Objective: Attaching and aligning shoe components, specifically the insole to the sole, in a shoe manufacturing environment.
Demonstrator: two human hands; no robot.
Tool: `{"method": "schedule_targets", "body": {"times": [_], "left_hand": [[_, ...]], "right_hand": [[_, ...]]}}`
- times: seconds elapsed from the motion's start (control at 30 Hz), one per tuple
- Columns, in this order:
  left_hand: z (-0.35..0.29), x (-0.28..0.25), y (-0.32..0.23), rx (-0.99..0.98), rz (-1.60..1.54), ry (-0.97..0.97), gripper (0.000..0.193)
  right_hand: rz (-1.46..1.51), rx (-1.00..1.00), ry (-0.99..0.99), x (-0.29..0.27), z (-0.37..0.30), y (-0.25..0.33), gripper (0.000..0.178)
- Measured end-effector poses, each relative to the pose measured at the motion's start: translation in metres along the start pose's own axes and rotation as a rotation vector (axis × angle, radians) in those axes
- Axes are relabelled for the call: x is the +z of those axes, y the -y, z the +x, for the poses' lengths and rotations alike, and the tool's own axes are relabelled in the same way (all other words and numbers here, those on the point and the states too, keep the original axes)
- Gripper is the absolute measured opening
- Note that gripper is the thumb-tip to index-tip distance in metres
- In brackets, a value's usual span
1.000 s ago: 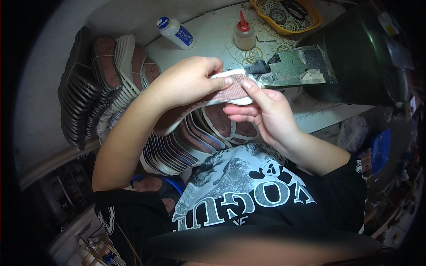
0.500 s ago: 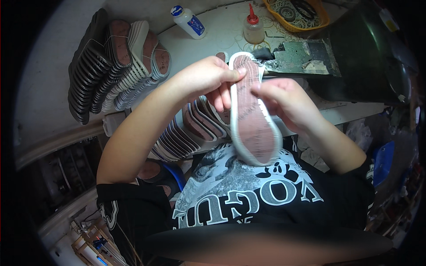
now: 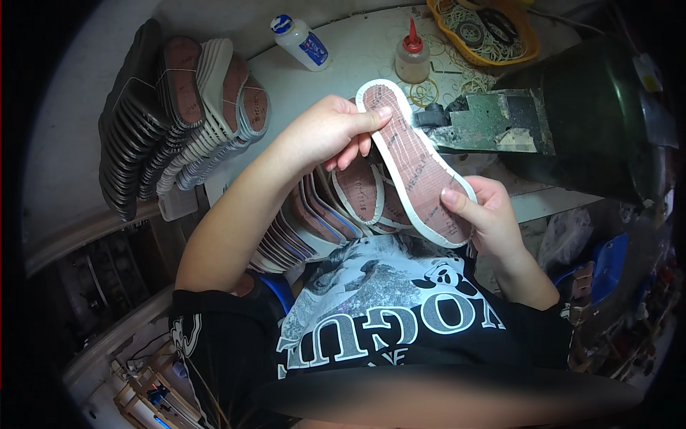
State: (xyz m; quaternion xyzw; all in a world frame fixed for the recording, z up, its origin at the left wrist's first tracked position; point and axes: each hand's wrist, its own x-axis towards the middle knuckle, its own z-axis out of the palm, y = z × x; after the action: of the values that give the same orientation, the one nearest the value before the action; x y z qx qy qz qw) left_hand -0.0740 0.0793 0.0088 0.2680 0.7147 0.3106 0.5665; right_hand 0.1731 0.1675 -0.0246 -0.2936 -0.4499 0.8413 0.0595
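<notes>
A shoe insole (image 3: 418, 168), reddish-brown with stitched lines and a white edge, is held up slantwise between my two hands. My left hand (image 3: 339, 132) pinches its narrow upper end, thumb on the brown face and fingers behind. Around the wide lower end is my right hand (image 3: 489, 214), its thumb lying on the brown face too. Just beyond the insole's upper end sits the dark head of a green machine (image 3: 486, 121). Below my left hand, another brown insole (image 3: 361, 193) with a white edge lies at the end of a row of stacked insoles (image 3: 307, 222).
Bundles of insoles tied with bands (image 3: 171, 114) stand at the left. On the white table are a white bottle with a blue label (image 3: 304, 46), a red-tipped squeeze bottle (image 3: 412, 61) and loose rubber bands. A yellow basket (image 3: 525, 53) holds more bands. Blue plastic (image 3: 609, 268) shows at right.
My right hand has moved down from the insole's middle edge to its wide lower end. The insole has swung from nearly upright to slanting, its lower end shifting right.
</notes>
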Motion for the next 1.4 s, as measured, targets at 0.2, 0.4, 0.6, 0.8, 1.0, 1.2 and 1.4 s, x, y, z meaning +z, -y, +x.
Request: {"method": "schedule_targets", "body": {"times": [0.2, 0.4, 0.6, 0.8, 1.0, 1.2, 1.4], "left_hand": [[0.012, -0.011, 0.023, 0.187, -0.2, -0.102, 0.04], [-0.042, 0.031, 0.032, 0.493, -0.817, -0.075, 0.026], [-0.061, 0.044, 0.046, 0.572, -0.873, 0.122, 0.029], [-0.073, 0.065, 0.033, 0.737, -0.64, -0.185, 0.033], [-0.072, 0.076, 0.042, 0.922, -0.052, -0.48, 0.048], [-0.068, 0.087, 0.049, 0.961, 0.236, -0.731, 0.039], [-0.058, 0.09, 0.058, 0.994, 0.172, -0.755, 0.039]], "right_hand": [[-0.004, -0.135, -0.001, 0.045, 0.024, -0.002, 0.025], [-0.672, -0.514, 0.252, 0.084, 0.003, 0.002, 0.023], [-0.646, -0.74, -0.007, 0.09, 0.011, 0.029, 0.023], [-0.531, -0.774, -0.1, 0.081, 0.009, 0.034, 0.014], [-0.683, -0.843, -0.157, 0.077, 0.005, 0.037, 0.01], [-0.893, -0.842, -0.174, 0.076, 0.01, 0.034, 0.008], [-0.669, -0.61, -0.119, 0.065, 0.017, 0.032, 0.009]]}}
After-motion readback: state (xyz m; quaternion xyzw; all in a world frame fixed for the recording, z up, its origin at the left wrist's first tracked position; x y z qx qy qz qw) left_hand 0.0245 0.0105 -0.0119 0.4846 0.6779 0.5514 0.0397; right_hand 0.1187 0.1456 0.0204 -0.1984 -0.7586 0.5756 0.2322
